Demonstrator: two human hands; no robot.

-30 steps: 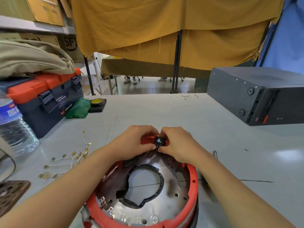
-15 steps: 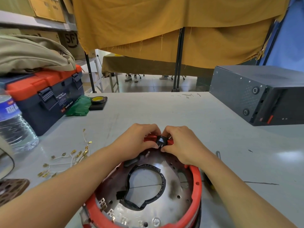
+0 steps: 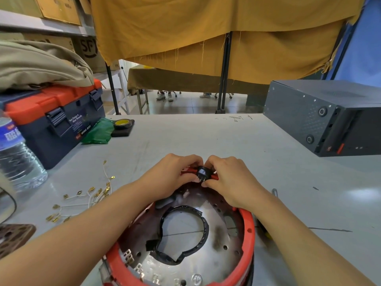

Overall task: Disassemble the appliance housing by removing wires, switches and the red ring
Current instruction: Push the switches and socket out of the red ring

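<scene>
The round appliance housing [image 3: 216,250] lies in front of me on the table, a metal plate with a black-rimmed centre hole, edged by the red ring [image 3: 248,230]. At the ring's far edge sits a small black switch [image 3: 203,173] with metal prongs. My left hand [image 3: 173,176] and my right hand [image 3: 231,178] meet there, fingers curled, pinching the switch from either side. Their fingers hide much of the switch and the ring's far arc. Removed white wires with brass terminals [image 3: 82,199] lie to the left of the housing.
A toolbox with a red lid [image 3: 53,118] and a water bottle [image 3: 16,153] stand at the left, with a green cloth [image 3: 99,131] and yellow tape roll [image 3: 122,123] beside it. A dark metal case [image 3: 321,116] sits at the far right. A brown perforated plate [image 3: 14,238] lies near left.
Both hands stay on the switch at the ring's far edge. The switch now sits slightly higher, with its prongs more exposed. The camera view has shifted a little.
</scene>
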